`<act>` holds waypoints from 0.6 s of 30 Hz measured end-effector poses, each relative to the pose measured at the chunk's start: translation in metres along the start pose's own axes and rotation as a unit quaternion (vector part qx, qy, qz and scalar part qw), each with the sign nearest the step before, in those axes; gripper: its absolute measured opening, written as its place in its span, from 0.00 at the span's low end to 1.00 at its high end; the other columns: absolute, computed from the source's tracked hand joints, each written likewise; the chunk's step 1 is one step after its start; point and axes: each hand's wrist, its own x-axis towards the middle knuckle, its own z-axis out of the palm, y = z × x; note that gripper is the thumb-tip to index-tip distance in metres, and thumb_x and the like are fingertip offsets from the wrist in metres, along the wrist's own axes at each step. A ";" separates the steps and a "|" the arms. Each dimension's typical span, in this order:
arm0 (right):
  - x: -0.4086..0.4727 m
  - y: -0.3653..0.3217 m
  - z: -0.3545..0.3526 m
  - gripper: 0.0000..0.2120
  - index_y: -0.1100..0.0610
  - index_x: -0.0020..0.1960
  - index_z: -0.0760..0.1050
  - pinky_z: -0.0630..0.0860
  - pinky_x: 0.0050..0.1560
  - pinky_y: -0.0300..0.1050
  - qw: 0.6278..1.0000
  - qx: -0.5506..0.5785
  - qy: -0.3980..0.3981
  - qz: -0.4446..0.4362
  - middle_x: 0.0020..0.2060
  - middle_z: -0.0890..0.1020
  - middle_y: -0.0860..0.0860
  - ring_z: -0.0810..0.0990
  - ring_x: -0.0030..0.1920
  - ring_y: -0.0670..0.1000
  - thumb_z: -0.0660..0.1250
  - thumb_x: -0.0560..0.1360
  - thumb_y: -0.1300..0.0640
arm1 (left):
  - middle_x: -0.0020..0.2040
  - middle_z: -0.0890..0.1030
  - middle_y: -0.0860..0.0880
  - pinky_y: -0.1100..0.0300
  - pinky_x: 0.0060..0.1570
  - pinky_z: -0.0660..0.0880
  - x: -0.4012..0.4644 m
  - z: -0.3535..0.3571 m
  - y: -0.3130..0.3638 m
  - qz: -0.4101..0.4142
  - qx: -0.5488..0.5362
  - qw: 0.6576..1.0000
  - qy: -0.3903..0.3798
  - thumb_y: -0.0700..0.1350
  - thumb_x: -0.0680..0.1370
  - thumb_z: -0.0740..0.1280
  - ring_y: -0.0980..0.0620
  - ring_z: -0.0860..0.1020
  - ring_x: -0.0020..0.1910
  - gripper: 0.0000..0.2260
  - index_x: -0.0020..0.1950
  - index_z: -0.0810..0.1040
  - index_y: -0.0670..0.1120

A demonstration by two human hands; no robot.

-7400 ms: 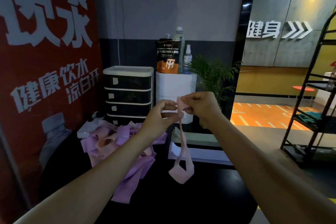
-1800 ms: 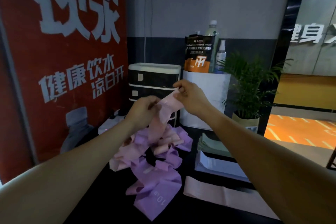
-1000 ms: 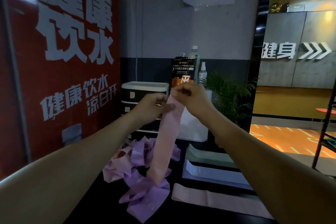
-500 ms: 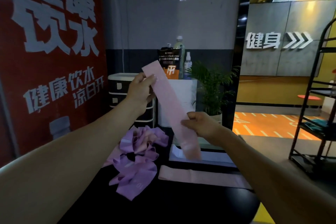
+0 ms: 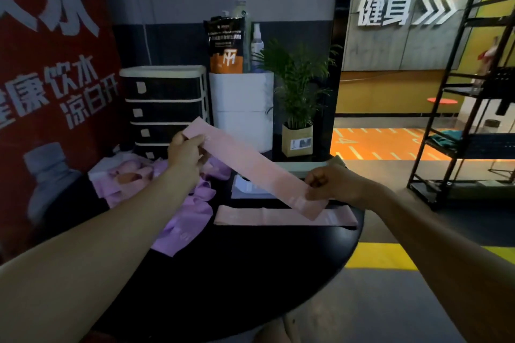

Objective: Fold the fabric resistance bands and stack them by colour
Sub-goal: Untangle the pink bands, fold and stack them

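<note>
A flat pink band (image 5: 250, 167) stretches slantwise above the round black table (image 5: 250, 273). My left hand (image 5: 185, 152) pinches its upper left end. My right hand (image 5: 330, 182) grips its lower right end. Just under that end another pink band (image 5: 262, 216) lies flat on the table. Behind it lie a white flat band (image 5: 245, 188) and a pale green one (image 5: 303, 166), both partly hidden by the held band. A tangled heap of purple and pink bands (image 5: 167, 198) sits at the table's left.
At the back stand a black drawer unit (image 5: 164, 108), a white box (image 5: 242, 108) with an orange pouch and bottles on top, and a potted plant (image 5: 296, 120). A red poster wall is on the left. A black metal rack (image 5: 468, 120) stands to the right.
The pink band was lifted from the heap and hung down from both hands. My right hand slid to its lower end, and the stretched band has come down close to the pink band on the table.
</note>
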 end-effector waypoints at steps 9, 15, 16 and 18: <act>-0.012 0.049 0.003 0.15 0.63 0.36 0.72 0.66 0.23 0.34 0.947 0.227 0.197 0.112 0.30 0.68 0.54 0.66 0.29 0.51 0.54 0.77 0.73 | 0.43 0.76 0.45 0.58 0.34 0.73 -0.014 -0.026 -0.056 -0.041 0.071 0.997 0.005 0.38 0.77 0.60 0.51 0.75 0.36 0.07 0.53 0.73 0.45; -0.007 0.053 0.027 0.05 0.62 0.48 0.77 0.67 0.36 0.37 0.986 -0.007 0.144 0.088 0.35 0.75 0.49 0.73 0.36 0.48 0.63 0.76 0.66 | 0.45 0.76 0.44 0.55 0.40 0.73 -0.023 -0.028 -0.073 0.011 0.228 0.974 -0.016 0.39 0.77 0.61 0.47 0.74 0.38 0.15 0.64 0.72 0.45; -0.002 0.051 0.034 0.05 0.64 0.50 0.78 0.68 0.40 0.38 0.986 -0.021 0.141 0.080 0.38 0.77 0.51 0.75 0.40 0.49 0.65 0.75 0.64 | 0.47 0.76 0.43 0.53 0.43 0.75 -0.023 -0.028 -0.072 0.023 0.249 0.968 -0.022 0.40 0.78 0.61 0.47 0.75 0.40 0.15 0.64 0.72 0.45; 0.008 0.046 0.047 0.08 0.65 0.50 0.78 0.69 0.45 0.41 0.985 -0.027 0.150 0.076 0.43 0.79 0.55 0.77 0.47 0.54 0.68 0.74 0.60 | 0.51 0.76 0.42 0.46 0.53 0.76 -0.025 -0.029 -0.070 0.049 0.292 0.954 -0.037 0.41 0.78 0.62 0.45 0.76 0.47 0.13 0.62 0.73 0.46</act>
